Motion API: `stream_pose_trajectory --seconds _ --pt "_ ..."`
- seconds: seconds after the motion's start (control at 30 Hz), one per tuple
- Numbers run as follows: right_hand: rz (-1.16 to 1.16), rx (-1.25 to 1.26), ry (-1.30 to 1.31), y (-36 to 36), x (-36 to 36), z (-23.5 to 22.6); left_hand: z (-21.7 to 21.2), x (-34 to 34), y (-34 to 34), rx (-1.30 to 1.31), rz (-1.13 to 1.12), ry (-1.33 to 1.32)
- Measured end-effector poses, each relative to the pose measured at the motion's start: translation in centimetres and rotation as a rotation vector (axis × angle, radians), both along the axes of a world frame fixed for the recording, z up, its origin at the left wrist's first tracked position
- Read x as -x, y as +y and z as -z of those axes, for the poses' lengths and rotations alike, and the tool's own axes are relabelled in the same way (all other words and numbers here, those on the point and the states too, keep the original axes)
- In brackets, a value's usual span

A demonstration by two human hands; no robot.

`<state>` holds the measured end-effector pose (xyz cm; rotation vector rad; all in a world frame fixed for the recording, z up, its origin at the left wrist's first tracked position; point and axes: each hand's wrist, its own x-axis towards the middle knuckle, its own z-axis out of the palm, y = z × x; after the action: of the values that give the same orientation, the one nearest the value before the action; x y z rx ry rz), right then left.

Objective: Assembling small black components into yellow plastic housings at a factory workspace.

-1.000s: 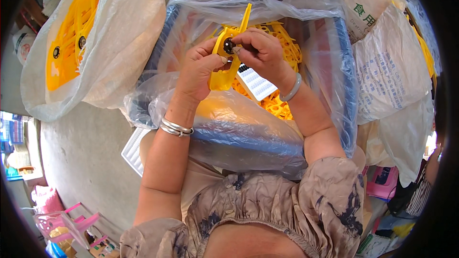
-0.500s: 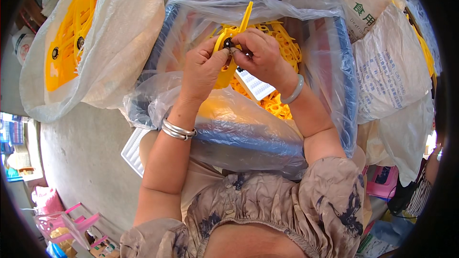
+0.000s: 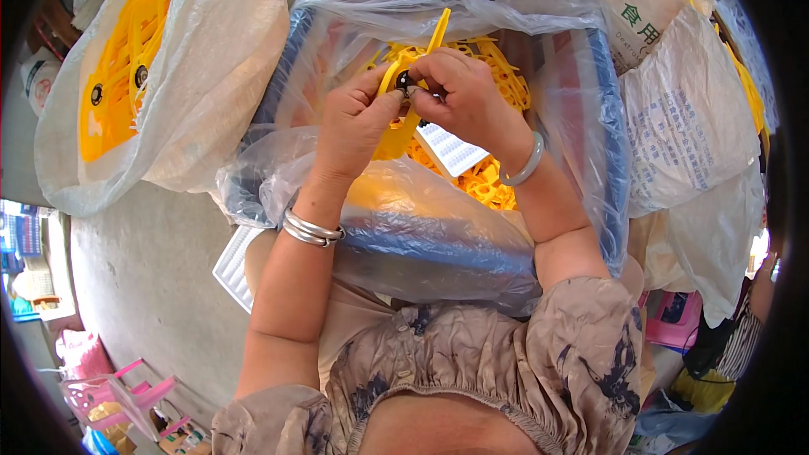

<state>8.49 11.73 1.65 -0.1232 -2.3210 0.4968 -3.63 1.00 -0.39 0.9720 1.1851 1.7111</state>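
Above a plastic-lined crate, my left hand (image 3: 358, 120) grips a yellow plastic part (image 3: 440, 31), whose long narrow end sticks up past my fingers. A small round black piece (image 3: 403, 80) sits against the part between my two hands. My right hand (image 3: 463, 88) pinches at this black piece with thumb and forefinger. Behind and below lie many loose yellow plastic parts (image 3: 504, 76) inside the crate. A white card or sheet with rows of small marks (image 3: 452, 152) rests on them, partly covered by my right hand.
The blue crate (image 3: 608, 118) has clear plastic film (image 3: 438, 232) draped over its near rim. At the left stands an open white woven sack (image 3: 223, 76) with yellow parts fitted with black discs. More white sacks (image 3: 691, 118) crowd the right side. A pink rack (image 3: 126, 392) is at lower left.
Both hands stay at the yellow part, which has tilted slightly and shifted a little right. My right wrist has moved slightly right; its fingers remain at the black piece.
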Motion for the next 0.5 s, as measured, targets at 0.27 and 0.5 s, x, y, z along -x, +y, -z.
stream_pose_trajectory --seconds 0.27,0.5 --pt "-0.064 0.551 -0.145 0.83 -0.15 -0.10 -0.04 0.42 0.21 0.087 0.122 -0.004" --pt "0.037 0.189 -0.194 0.20 -0.07 -0.42 0.59 0.06 0.49 0.084 0.075 0.020"
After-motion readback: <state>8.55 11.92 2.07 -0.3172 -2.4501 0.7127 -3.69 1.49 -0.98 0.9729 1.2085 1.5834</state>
